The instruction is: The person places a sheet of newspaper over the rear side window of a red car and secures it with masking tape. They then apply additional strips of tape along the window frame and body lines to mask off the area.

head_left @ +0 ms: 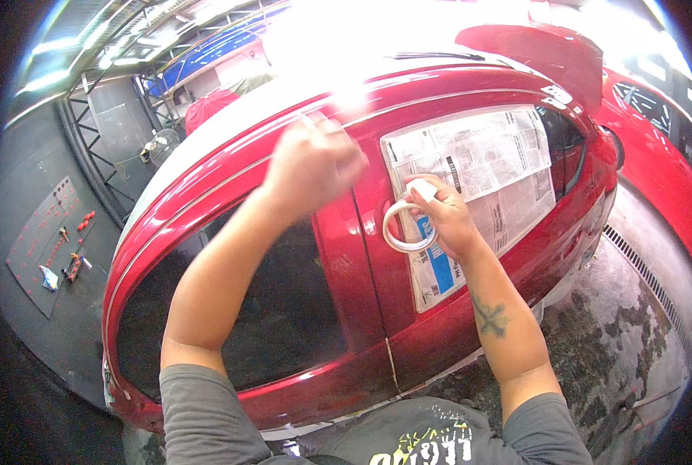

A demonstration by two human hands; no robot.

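A red car fills the middle of the view, seen from its side. Newspaper covers its rear side window, while the front window is bare dark glass. My right hand holds a roll of white masking tape against the left edge of the newspaper. My left hand is raised, fingers curled, against the red roof rail above the door pillar; it looks blurred. Whether it pinches a strip of tape is hidden by glare.
A second red car stands close on the right, with a floor drain grate between the two. The stained concrete floor lies below. A dark wall board with hung tools and metal shelving stand at the left.
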